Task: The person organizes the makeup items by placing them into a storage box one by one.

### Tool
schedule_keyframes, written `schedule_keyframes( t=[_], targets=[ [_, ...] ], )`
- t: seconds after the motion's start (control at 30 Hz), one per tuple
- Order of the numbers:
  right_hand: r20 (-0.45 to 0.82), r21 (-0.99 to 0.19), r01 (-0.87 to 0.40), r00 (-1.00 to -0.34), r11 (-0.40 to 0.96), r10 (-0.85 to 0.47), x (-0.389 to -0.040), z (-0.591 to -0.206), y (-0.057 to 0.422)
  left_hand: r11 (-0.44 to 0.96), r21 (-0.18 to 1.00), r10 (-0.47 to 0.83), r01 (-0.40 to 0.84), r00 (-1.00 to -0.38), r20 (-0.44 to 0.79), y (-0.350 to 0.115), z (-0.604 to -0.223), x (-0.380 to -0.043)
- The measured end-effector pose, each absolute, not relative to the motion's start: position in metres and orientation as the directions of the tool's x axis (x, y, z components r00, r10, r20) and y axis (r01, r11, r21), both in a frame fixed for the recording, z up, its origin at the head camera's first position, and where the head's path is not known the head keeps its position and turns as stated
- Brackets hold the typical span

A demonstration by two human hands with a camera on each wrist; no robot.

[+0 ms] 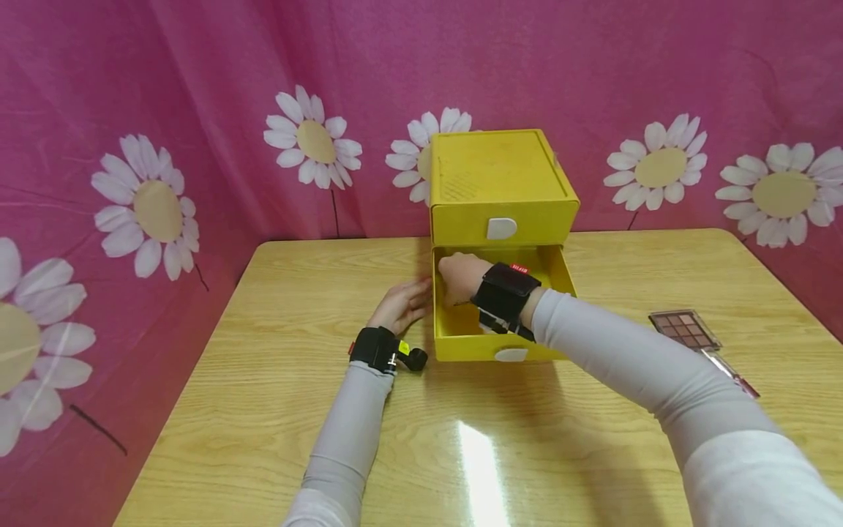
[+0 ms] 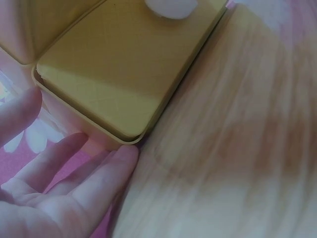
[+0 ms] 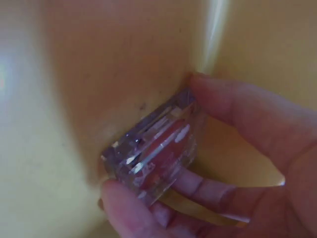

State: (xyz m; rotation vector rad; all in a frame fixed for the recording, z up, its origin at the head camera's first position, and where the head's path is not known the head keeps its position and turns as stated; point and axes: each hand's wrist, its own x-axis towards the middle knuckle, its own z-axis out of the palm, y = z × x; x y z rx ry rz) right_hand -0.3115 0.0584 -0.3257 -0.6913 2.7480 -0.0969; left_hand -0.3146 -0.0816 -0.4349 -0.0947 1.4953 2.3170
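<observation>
A yellow drawer cabinet [image 1: 500, 165] stands on the table, one drawer [image 1: 454, 348] pulled out toward me. Inside that drawer, my right hand [image 1: 461, 277] reaches to the left side. Its thumb and fingers grip a clear, faceted compact [image 3: 158, 148] with a pinkish-red centre by its edges, close over the drawer bottom in the right wrist view. Beside the cabinet's left side is my left hand [image 1: 400, 304], fingers extended. The left wrist view puts its fingertips [image 2: 126, 154] right at the casing's lower corner, next to a closed drawer front [image 2: 124, 64] under the pulled-out one.
On the wooden table [image 1: 283, 380], to the right, lies an eyeshadow palette [image 1: 685, 329] with a clear lid. A slim tube [image 1: 731, 373] with a dark red end lies next to it. A pink curtain [image 1: 527, 58] with daisies hangs behind and left of the table.
</observation>
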Motion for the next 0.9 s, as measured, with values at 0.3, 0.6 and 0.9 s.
schedule_keyframes(
  t=[0.3, 0.6, 0.9],
  targets=[
    [-0.275, -0.13, -0.44, -0.845, 0.889, -0.458, -0.303, -0.319, 0.057, -0.356, 0.865, 0.269, -0.354, -0.925, -0.268, -0.082, -0.436, -0.316],
    [-0.291, -0.153, -0.448, -0.831, 0.881, -0.473, -0.301, -0.314, 0.063, -0.362, 0.862, 0.276, -0.356, -0.924, -0.265, -0.082, -0.436, -0.315],
    [-0.295, -0.219, -0.555, -0.746, 0.802, -0.597, -0.282, -0.275, 0.08, -0.351, 0.867, 0.284, -0.352, -0.923, -0.26, -0.082, -0.434, -0.313]
  ],
)
